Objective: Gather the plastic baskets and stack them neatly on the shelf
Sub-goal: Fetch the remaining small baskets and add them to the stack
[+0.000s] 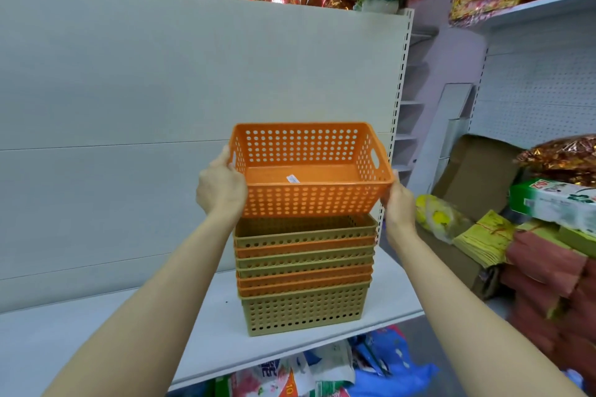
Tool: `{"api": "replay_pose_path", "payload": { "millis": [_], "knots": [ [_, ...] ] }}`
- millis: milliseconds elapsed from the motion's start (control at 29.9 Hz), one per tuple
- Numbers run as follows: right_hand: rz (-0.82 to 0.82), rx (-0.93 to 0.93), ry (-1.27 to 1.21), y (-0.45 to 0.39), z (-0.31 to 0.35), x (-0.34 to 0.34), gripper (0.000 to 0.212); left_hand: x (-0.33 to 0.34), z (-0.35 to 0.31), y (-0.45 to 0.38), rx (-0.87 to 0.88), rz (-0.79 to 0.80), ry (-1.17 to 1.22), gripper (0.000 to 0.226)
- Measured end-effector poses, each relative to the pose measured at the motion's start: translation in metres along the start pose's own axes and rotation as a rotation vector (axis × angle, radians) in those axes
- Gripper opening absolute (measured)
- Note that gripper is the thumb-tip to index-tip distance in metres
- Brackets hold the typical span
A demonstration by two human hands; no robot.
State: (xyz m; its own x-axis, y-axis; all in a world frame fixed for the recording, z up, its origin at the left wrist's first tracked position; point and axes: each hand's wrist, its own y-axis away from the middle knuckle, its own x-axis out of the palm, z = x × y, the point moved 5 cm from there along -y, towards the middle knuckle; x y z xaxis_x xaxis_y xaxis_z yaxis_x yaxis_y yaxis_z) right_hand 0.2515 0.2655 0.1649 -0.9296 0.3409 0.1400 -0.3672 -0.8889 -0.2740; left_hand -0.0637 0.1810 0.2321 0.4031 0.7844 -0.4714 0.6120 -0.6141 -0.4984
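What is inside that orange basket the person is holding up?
The orange basket holds only a small white sticker on its floor. The near wall hides a strip of floor behind it. Both hands grip its ends: left hand, right hand.

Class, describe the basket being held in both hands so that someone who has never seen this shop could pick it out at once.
Find the white shelf with a stack of baskets near its right end. Directly above that stack, the left hand and right hand grip the short ends of an orange basket. Unlike the nested ones below, it is in the air, tilted, showing a white sticker inside.
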Motion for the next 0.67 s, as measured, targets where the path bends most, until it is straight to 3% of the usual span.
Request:
{"api": "replay_pose_path", "payload": {
  "millis": [134, 301, 468, 668],
  "knots": [
    [0.170, -0.061, -0.176, 0.005, 0.019, 0.004, 0.039, 0.018, 0.018, 0.002, -0.084, 0.068, -0.040, 0.044],
    [0.240, -0.123, 0.094, 0.009, -0.002, 0.007, 0.038, 0.030, 0.042, 0.006, -0.088, 0.221, -0.208, 0.037],
    [0.171, -0.151, 0.327, 0.019, -0.030, -0.003, 0.041, 0.050, 0.067, 0.041, 0.018, 0.603, 0.197, 0.063],
    [0.128, -0.168, 0.395, 0.031, -0.040, 0.002, 0.040, 0.058, 0.085, 0.049, 0.049, 0.493, 0.263, 0.052]
  ]
}}
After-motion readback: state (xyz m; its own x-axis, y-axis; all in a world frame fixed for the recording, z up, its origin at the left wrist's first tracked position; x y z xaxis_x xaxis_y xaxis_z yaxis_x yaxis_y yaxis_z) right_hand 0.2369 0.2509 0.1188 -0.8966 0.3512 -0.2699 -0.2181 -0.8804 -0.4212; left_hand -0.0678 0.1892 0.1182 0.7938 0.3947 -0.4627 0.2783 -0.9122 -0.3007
